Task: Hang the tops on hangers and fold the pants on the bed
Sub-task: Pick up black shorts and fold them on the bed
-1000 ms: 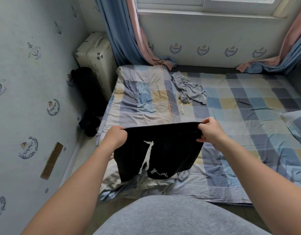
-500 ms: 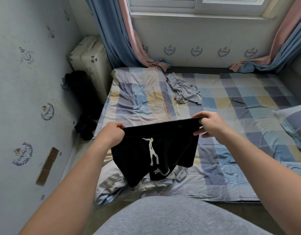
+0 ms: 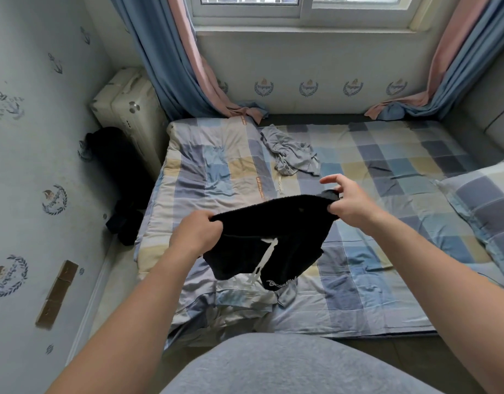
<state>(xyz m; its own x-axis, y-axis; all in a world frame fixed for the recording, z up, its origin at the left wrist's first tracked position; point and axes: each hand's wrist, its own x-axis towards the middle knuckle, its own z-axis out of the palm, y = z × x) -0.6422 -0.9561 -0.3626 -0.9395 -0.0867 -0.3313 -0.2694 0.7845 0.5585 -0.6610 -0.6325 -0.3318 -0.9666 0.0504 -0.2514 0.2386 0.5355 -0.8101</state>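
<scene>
Both hands are still on the waistband of the black shorts (image 3: 262,223), but compared with half a second ago the left hand (image 3: 196,237) sits lower, fist bunched round the cloth. The right hand (image 3: 349,204) now just pinches its end, forefinger lifted free. The shorts hang slack and tilted just above the bed (image 3: 387,251), white drawstring dangling, white print at the hem.

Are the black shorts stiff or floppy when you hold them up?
Probably floppy: the shorts sag between the left hand and right hand, and the legs hang in folds. Likely light too: the right hand holds its end with only a pinch. They probably won't slip, because the cloth looks matte, not shiny.
</scene>
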